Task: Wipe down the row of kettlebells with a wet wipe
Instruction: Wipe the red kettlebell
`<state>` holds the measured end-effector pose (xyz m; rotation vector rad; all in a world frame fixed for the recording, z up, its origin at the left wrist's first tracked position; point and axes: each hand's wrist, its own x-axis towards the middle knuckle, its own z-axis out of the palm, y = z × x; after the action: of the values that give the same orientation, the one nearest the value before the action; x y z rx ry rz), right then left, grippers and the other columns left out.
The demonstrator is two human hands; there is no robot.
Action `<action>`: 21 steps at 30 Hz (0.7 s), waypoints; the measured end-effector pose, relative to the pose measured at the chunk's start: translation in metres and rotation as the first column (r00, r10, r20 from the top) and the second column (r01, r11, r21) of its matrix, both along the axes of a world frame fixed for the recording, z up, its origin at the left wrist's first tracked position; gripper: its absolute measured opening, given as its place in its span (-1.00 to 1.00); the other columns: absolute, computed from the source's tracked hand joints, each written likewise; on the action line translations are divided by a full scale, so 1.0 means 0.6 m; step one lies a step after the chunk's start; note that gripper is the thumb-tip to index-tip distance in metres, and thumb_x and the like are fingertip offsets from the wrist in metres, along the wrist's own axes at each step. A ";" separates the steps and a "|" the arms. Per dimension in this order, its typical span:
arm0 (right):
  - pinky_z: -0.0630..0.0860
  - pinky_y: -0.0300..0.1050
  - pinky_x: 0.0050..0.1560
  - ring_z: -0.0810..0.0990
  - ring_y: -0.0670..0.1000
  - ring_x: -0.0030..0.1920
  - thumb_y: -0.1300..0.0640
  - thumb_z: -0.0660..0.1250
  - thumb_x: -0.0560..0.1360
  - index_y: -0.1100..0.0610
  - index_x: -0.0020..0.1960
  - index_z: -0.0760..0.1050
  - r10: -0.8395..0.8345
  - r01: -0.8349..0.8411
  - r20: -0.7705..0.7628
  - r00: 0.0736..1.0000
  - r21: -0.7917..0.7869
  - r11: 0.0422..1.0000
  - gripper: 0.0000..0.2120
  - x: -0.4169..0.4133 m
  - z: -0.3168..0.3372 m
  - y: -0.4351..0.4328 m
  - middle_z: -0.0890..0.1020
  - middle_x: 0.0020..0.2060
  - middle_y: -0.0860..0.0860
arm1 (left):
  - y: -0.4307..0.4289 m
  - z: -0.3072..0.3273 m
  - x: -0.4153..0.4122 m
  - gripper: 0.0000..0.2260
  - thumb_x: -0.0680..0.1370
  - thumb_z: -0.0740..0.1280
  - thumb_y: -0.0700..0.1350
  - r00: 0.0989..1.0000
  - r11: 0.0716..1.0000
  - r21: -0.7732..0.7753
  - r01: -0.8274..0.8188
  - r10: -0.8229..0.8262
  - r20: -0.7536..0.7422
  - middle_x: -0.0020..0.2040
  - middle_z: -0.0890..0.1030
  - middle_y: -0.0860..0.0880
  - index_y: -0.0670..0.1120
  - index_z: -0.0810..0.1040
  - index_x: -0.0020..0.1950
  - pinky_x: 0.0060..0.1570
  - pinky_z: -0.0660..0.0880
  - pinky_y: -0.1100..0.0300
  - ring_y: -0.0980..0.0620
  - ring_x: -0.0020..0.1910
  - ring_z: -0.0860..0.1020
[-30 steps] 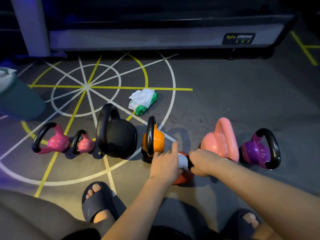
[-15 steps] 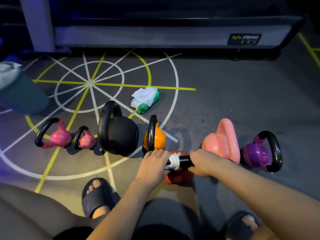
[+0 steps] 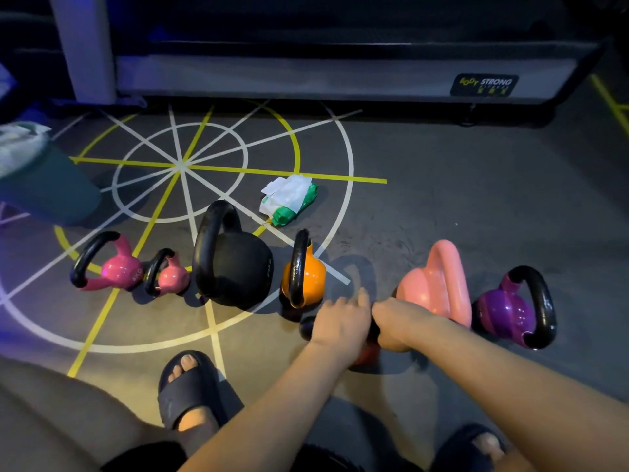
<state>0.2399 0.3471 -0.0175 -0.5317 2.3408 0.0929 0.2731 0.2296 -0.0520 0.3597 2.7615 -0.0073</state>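
Squatting over the row on the floor (image 3: 442,216) and working on the red kettlebell (image 3: 369,356), sitting nearest, between the orange kettlebell (image 3: 308,277) and the light pink kettlebell (image 3: 432,287), and lying tipped by the look of it. Gripping its dark handle with the right hand (image 3: 396,323), fingers curled tight around it. Laying the left hand (image 3: 340,321) over the same handle, just beside the right one. Not showing enough of the left fingers (image 3: 363,296) to call them wrapped or flat. Not showing any wipe either; probably hiding it under the left palm.

Risking a slip here: wetting the handle and making it slick for the holding hand. Risking a roll too: leaning a round, heavy ball on its side and pushing on it. Possibly bumping the orange kettlebell, standing very close on the left. Possibly rolling onto the bare toes of the foot (image 3: 187,386) in an open sandal nearby. Also risking a missed spot, rubbing only the handle and skipping the red body. Keeping the pack of wipes (image 3: 289,202) well apart behind the row, so needing a long reach for a fresh one, maybe letting go of the tipped ball for it.
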 end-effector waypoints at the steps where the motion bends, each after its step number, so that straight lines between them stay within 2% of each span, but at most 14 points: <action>1: 0.48 -0.09 -0.05 0.61 0.18 0.13 0.18 0.27 0.52 0.23 0.22 0.49 -0.008 0.008 -0.002 1.000 -0.004 1.000 -0.70 0.000 -0.001 0.001 0.61 0.14 0.18 | -0.009 -0.010 0.000 -0.48 0.57 0.38 -0.13 0.999 0.999 0.039 -0.016 0.017 -0.044 0.30 0.56 -0.13 -0.14 0.26 0.46 0.12 0.48 -0.01 -0.15 0.26 0.55; 2: 0.47 -0.09 -0.06 0.61 0.19 0.13 0.15 0.28 0.52 0.23 0.24 0.46 -0.020 0.020 -0.006 1.000 -0.007 1.000 -0.69 0.000 -0.003 0.001 0.60 0.15 0.18 | -0.025 -0.018 0.006 -0.59 0.55 0.38 -0.13 0.995 0.995 0.094 -0.015 0.024 -0.094 0.20 0.59 -0.09 -0.10 0.34 0.34 0.01 0.50 0.01 -0.13 0.17 0.59; 3: 0.46 -0.09 -0.06 0.61 0.19 0.14 0.12 0.28 0.53 0.23 0.26 0.43 -0.029 0.029 -0.010 1.000 -0.011 1.000 -0.66 0.000 -0.006 0.002 0.59 0.16 0.18 | -0.044 -0.025 0.014 -0.65 0.52 0.40 -0.14 0.992 0.989 0.151 -0.006 0.026 -0.127 0.15 0.59 -0.06 -0.07 0.39 0.26 -0.01 0.50 0.03 -0.10 0.14 0.59; 6: 0.50 -0.06 -0.01 0.61 0.19 0.14 0.06 0.29 0.53 0.20 0.28 0.40 -0.037 0.036 -0.012 0.999 -0.024 0.999 -0.63 0.001 -0.012 0.004 0.59 0.17 0.16 | -0.116 -0.053 0.044 -0.72 0.50 0.43 -0.10 0.986 0.952 0.306 -0.019 0.068 -0.150 0.13 0.59 0.08 0.03 0.48 0.17 0.22 0.40 0.13 0.04 0.18 0.56; 8: 0.51 -0.05 0.02 0.61 0.19 0.13 0.05 0.29 0.53 0.20 0.27 0.40 -0.033 0.033 -0.019 0.999 -0.024 0.999 -0.63 0.001 -0.013 0.006 0.59 0.17 0.15 | -0.156 -0.070 0.063 -0.72 0.49 0.48 0.01 0.970 0.879 0.449 -0.160 0.225 -0.094 0.09 0.62 0.18 0.13 0.49 0.13 0.36 0.26 0.21 0.18 0.18 0.55; 10: 0.51 -0.05 0.00 0.61 0.19 0.13 0.05 0.29 0.53 0.19 0.26 0.42 -0.027 0.027 -0.024 0.999 -0.023 0.999 -0.64 -0.002 -0.013 0.006 0.59 0.16 0.15 | -0.163 -0.074 0.069 -0.68 0.49 0.51 0.04 0.936 0.766 0.550 -0.334 0.339 0.097 0.06 0.61 0.20 0.17 0.43 0.13 0.25 0.37 0.30 0.20 0.11 0.57; 12: 0.49 -0.07 -0.04 0.62 0.19 0.11 0.07 0.29 0.52 0.19 0.24 0.44 -0.008 0.008 -0.027 1.000 -0.010 1.000 -0.66 -0.003 -0.011 0.004 0.60 0.15 0.15 | -0.141 -0.073 0.069 -0.66 0.51 0.50 -0.01 0.907 0.683 0.607 -0.406 0.386 0.172 0.02 0.58 0.20 0.19 0.39 0.12 -0.01 0.40 0.44 0.21 0.03 0.56; 13: 0.49 -0.07 -0.05 0.62 0.19 0.11 0.07 0.29 0.52 0.19 0.23 0.45 -0.002 0.002 -0.028 1.000 -0.002 1.000 -0.67 -0.004 -0.010 0.002 0.60 0.14 0.15 | -0.126 -0.072 0.069 -0.65 0.51 0.50 -0.04 0.894 0.649 0.634 -0.421 0.416 0.169 0.03 0.58 0.20 0.20 0.39 0.13 -0.03 0.41 0.44 0.22 0.03 0.56; 15: 0.49 -0.08 -0.09 0.62 0.18 0.08 0.09 0.29 0.51 0.19 0.22 0.46 0.007 -0.007 -0.017 1.000 0.014 1.000 -0.69 -0.005 -0.009 -0.001 0.61 0.12 0.15 | -0.102 -0.071 0.070 -0.61 0.51 0.48 -0.12 0.865 0.598 0.679 -0.427 0.488 0.114 0.13 0.57 0.17 0.17 0.42 0.22 0.11 0.46 0.34 0.21 0.13 0.53; 18: 0.47 -0.09 -0.14 0.63 0.16 0.04 0.09 0.29 0.52 0.18 0.19 0.47 0.020 -0.020 -0.002 1.000 0.028 0.999 -0.72 -0.007 -0.007 -0.006 0.61 0.09 0.13 | -0.086 -0.064 0.071 -0.48 0.51 0.41 -0.27 0.875 0.640 0.684 -0.349 0.484 -0.007 0.27 0.51 0.09 0.09 0.41 0.40 0.33 0.38 0.22 0.13 0.27 0.44; 21: 0.46 -0.10 -0.15 0.63 0.16 0.03 0.09 0.30 0.52 0.18 0.19 0.47 0.022 -0.022 0.003 1.000 0.037 0.999 -0.71 -0.007 -0.007 -0.005 0.61 0.08 0.13 | -0.078 -0.062 0.067 -0.36 0.46 0.40 -0.31 0.945 0.805 0.565 -0.179 0.301 -0.130 0.27 0.50 0.00 0.01 0.35 0.50 0.34 0.34 0.08 0.00 0.27 0.42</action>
<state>0.2355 0.3439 -0.0214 -0.5386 2.3268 0.1454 0.3136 0.1827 -0.0893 0.1426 2.9562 0.8794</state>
